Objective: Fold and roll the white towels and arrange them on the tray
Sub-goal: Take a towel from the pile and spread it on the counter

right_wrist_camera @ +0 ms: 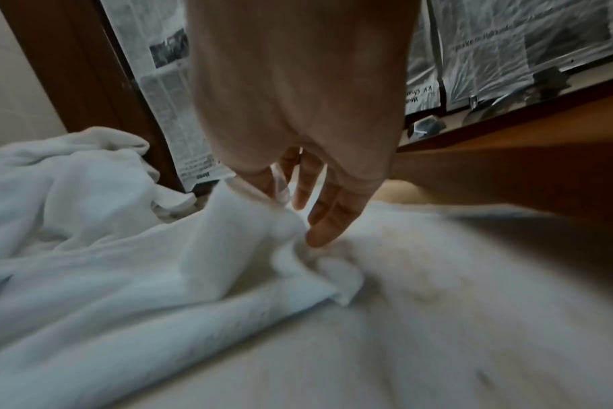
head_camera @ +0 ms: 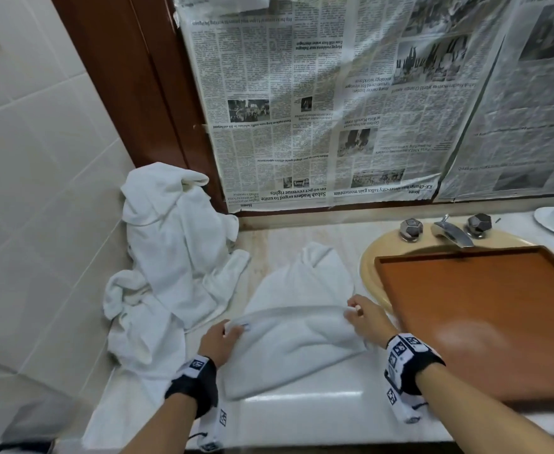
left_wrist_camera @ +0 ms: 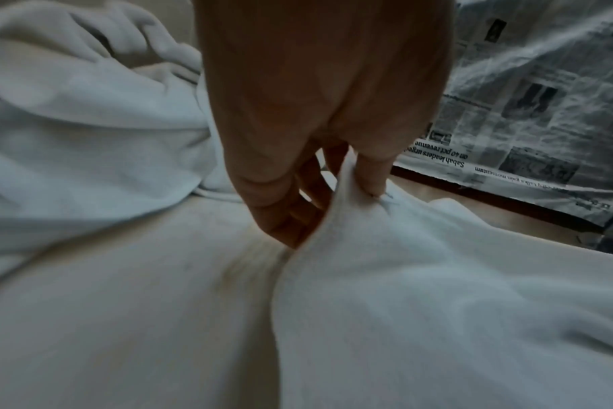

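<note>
Towel (head_camera: 288, 342), long fold seemingly left-right, both hands pinching

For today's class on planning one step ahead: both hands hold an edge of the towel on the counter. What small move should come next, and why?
Probably carry that edge forward and lay it flat. The left hand and right hand pinch the ends of the towel, whose edge is lifted, the fold unfinished; the tray has no towels yet.

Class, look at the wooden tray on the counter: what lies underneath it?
The tray rests across a yellowish sink, whose rim shows at its left and back, with the faucet behind. The basin itself is covered by the tray, so nothing inside it can be seen.
</note>
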